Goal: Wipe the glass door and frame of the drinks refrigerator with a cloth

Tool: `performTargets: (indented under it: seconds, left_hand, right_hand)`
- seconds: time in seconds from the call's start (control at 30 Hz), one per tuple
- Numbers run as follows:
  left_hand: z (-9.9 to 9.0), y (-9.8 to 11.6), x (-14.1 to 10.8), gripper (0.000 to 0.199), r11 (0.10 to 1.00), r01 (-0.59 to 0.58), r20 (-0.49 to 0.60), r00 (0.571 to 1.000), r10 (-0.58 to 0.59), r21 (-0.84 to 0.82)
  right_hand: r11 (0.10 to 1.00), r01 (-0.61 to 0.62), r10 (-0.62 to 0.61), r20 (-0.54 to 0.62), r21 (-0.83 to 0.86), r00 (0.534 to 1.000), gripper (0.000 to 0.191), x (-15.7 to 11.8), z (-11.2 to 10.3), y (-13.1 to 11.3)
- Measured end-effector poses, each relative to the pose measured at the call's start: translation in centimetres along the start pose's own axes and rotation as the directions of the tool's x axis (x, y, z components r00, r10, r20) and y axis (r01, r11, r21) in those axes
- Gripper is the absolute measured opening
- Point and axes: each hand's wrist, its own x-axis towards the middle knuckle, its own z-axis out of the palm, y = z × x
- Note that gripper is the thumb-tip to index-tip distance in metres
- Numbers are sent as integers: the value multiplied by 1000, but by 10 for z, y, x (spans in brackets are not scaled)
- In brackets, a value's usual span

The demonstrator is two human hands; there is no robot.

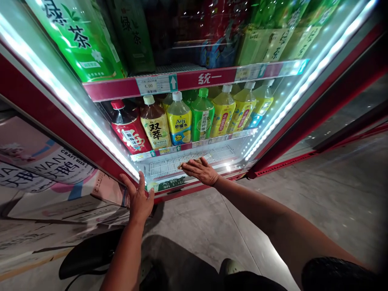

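My left hand has its fingers spread and rests against the lower left red frame of a lit drinks cooler. Low at the cooler's front, my right hand is held flat, fingers together and pointing left. Beneath those fingers shows a thin brownish cloth-like piece, mostly covered by the hand. Behind it is the white wire bottom rack. Just above, a shelf holds a row of bottles, among them a red one, a brown-and-cream one and a green one.
A red shelf strip with price tags crosses above the bottles, with green tea bottles over it. Printed drink cartons stack at the left. A black bag-like object sits on the grey floor.
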Motion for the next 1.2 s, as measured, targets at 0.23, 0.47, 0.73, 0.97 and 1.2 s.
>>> performTargets:
  seconds: [0.23,0.47,0.73,0.97,1.2]
  left_hand:
    - [2,2,1,89,999,5,16,1000,-6,33]
    - [5,-8,4,92,998,-14,3,1000,14,67]
    - [0,0,8,99,988,115,71,990,-122,103]
    - [-6,41,9,112,956,236,120,958,-259,176]
    - [18,72,11,113,927,362,9,931,-364,98]
  right_hand:
    - [1000,-19,17,65,25,998,59,-13,-5,17]
    - [994,20,-26,62,108,998,61,-31,-4,28]
    - [993,-28,22,53,111,998,67,-30,-25,56]
    - [973,185,-173,-93,140,980,56,-24,-39,75]
    - [994,19,-14,-53,104,999,53,-33,-46,77]
